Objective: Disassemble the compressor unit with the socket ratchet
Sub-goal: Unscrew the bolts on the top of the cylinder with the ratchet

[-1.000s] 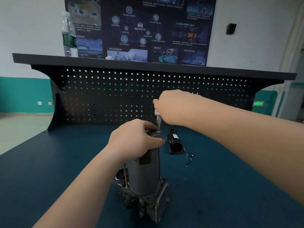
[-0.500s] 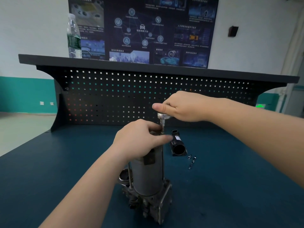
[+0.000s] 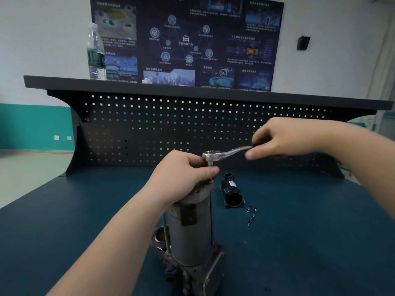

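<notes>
The right hand (image 3: 284,139) curls its fingers around the dark grip end of the socket ratchet (image 3: 226,153), at about 2 o'clock from the middle of the view. The shiny handle runs left from that hand to the round ratchet head, which sits on top of a fastener at the top of the compressor unit (image 3: 192,227).

The left hand (image 3: 183,174) wraps around the top of the gray cylinder, with its thumb just under the ratchet head. The compressor stands upright on the blue table (image 3: 64,221), near the middle.

To do this well, I think the left hand should hold the cylinder very still, so it does not tip. The right hand should swing the handle flat and keep the socket pressed straight down, so it does not slip off.

At 3 o'clock from the compressor lie a black tube part (image 3: 232,192), a small socket (image 3: 248,209) and a loose bolt (image 3: 251,216).

The wall poster (image 3: 186,42) shows "5G". Its other writing is too small to read. The water bottle (image 3: 96,54) has a green label, but I cannot read it.
</notes>
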A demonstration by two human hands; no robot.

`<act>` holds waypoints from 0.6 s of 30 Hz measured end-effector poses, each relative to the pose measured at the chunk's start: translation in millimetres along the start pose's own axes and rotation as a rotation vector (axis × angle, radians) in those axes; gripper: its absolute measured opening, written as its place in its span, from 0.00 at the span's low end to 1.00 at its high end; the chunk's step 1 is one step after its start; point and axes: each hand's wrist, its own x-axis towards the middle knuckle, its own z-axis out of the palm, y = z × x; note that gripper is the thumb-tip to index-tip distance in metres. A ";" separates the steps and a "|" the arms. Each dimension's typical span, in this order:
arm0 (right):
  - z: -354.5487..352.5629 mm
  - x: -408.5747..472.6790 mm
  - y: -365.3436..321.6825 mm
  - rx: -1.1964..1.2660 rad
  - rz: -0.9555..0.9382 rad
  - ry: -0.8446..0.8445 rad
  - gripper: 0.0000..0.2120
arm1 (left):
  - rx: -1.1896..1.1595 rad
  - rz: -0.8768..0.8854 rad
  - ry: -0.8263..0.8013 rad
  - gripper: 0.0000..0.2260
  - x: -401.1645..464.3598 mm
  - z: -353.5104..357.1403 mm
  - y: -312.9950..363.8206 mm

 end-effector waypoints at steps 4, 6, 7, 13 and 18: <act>14.5 11.1 22.4 0.414 -0.053 0.183 0.25 | -0.042 -0.049 -0.116 0.05 3.9 -7.0 3.0; 31.1 20.2 25.6 0.592 -0.083 0.258 0.22 | -0.038 -0.046 -0.152 0.06 4.0 -8.0 3.1; 39.5 24.3 27.0 0.665 -0.080 0.299 0.21 | -0.043 -0.042 -0.153 0.05 4.1 -7.9 2.9; 75.2 26.6 18.0 1.570 -0.016 0.428 0.09 | -0.034 -0.032 -0.034 0.04 3.9 -2.2 -0.8; 104.5 -9.0 -30.0 1.697 -0.275 0.815 0.09 | -0.007 0.008 0.052 0.03 2.9 2.0 -5.0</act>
